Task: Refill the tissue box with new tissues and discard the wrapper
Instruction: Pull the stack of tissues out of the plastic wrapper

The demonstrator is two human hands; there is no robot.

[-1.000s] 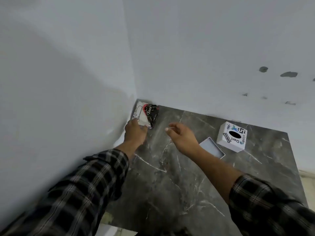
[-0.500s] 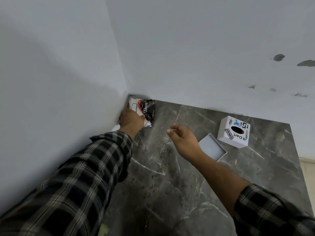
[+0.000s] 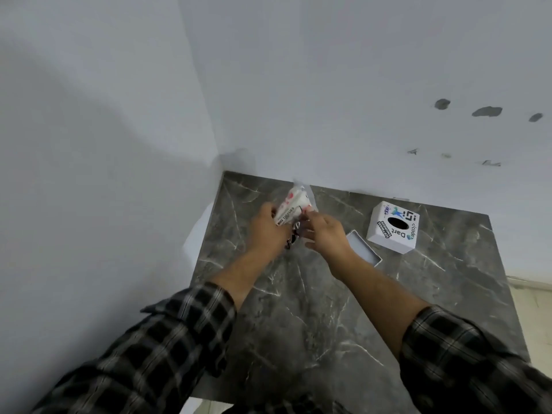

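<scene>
Tissue pack (image 3: 291, 209): white soft plastic-wrapped packet with red and black print, raised above the far left part of the dark grey marbled stone worktop (image 3: 328, 309), near the wall corner. Left hand (image 3: 267, 227): clamped around the lower end of the pack. Right hand (image 3: 324, 233): fingers pinched at the pack's near right edge, apparently on the wrapper film; exact contact blurred. Dark crumpled item between the palms: not identifiable. White cube-shaped cardboard tissue box with printed logos and oval slot (image 3: 393, 227): standing well apart to the right, open white shallow lid (image 3: 364, 249) lying just beside it. Handling estimate: light, compressible, film slippery and easily torn. Recommended grip: firm hold across the pack body, pinch at a seam or corner for tearing; avoid squeezing hard enough to crease the tissues.
</scene>
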